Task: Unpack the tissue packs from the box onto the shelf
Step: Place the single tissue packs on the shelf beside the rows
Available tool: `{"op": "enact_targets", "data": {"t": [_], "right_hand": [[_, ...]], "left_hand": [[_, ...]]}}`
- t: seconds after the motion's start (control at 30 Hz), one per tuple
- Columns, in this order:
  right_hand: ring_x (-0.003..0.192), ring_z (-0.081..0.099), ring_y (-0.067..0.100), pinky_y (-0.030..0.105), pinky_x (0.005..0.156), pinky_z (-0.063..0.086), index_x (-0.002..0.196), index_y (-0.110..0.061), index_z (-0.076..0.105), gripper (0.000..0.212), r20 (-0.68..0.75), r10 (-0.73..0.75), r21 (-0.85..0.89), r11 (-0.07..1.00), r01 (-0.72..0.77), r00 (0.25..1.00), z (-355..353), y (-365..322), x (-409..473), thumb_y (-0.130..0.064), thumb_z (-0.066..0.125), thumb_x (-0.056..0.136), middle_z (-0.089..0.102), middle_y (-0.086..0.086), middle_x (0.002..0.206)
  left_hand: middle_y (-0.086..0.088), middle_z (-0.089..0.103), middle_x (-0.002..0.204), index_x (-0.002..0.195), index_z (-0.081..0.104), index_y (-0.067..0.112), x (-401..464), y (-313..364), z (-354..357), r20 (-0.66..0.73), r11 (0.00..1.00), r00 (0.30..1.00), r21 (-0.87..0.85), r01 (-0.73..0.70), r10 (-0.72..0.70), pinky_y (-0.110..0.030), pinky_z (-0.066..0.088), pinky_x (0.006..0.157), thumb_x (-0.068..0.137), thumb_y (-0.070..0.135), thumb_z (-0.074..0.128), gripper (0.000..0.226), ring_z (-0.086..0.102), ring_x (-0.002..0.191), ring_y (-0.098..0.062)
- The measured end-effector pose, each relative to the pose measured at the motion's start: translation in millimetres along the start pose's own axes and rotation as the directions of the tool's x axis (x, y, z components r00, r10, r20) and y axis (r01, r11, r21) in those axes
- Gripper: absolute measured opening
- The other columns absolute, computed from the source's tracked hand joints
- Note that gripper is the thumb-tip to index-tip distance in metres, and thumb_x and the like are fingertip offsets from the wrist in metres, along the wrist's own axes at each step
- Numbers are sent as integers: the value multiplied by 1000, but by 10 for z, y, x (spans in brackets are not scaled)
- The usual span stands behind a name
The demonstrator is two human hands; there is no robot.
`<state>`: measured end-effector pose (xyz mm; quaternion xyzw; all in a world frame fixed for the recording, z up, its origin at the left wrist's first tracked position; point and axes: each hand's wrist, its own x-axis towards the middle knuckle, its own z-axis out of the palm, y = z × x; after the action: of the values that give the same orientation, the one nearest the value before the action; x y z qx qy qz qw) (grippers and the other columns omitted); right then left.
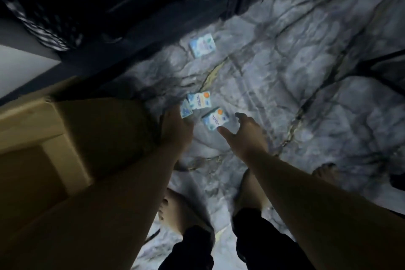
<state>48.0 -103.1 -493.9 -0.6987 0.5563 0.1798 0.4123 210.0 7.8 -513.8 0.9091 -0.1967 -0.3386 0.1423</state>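
Cardboard fills the left of the frame: the box [72,138] is tilted, and the left hand [175,129] is against its edge at centre frame, though the blur hides how its fingers lie on the flap. One tissue pack [185,109] sits right at that hand's fingertips; whether it is pinched or merely touched, I cannot tell.

Down on the marble floor [285,72] more packs lie loose. A second pack [200,99] rests just beside the first, a third pack [213,119] sits just right of centre, and a fourth pack [202,48] lies well apart, higher up near the dark base of the furniture. Bare feet show at the bottom of the frame.

The right hand [245,133] reaches toward the third pack with its grip spread, thumb and forefinger apart, the thumb tip nearly touching the pack's lower corner. It holds nothing yet.

So the step in hand looks like gathering spilled packs off the floor, not shelving. No shelf surface is plainly visible; the dark structure along the top may be it, but I cannot say.

Next move, as I judge it: close the right grip across the third pack's short sides, lift it, then collect the neighbouring packs before carrying them up.
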Motion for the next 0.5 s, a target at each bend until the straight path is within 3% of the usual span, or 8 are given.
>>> {"op": "enact_targets", "data": {"t": [0.13, 0.27, 0.5], "right_hand": [[129, 44, 25, 42, 98, 48, 145, -26, 44, 85, 6, 9, -47, 999, -9, 1000, 335, 22, 287, -62, 78, 77, 49, 2, 137], [125, 44, 27, 45, 98, 49, 143, -25, 44, 94, -59, -48, -101, 994, 42, 997, 567, 10, 430, -62, 85, 67, 44, 2, 137], [122, 47, 25, 42, 91, 51, 138, -23, 49, 80, -96, -100, -157, 984, 84, 990, 515, -33, 465, -55, 80, 71, 48, 2, 134]], "left_hand": [[-24, 58, 132, 133, 58, 6, 352, -88, 230, -53, 999, 998, 43, 30, -27, -43, 43, 105, 77, 42, 84, 71, 54, 122, -42], [-14, 60, 132, 127, 59, 17, 529, -174, 301, -104, 995, 994, 93, -26, 36, -43, 48, 102, 71, 52, 82, 71, 55, 122, -37], [-13, 61, 131, 128, 60, 18, 477, -99, 182, -110, 990, 991, 132, -57, 71, -46, 51, 94, 70, 40, 89, 68, 57, 118, -36]]}}
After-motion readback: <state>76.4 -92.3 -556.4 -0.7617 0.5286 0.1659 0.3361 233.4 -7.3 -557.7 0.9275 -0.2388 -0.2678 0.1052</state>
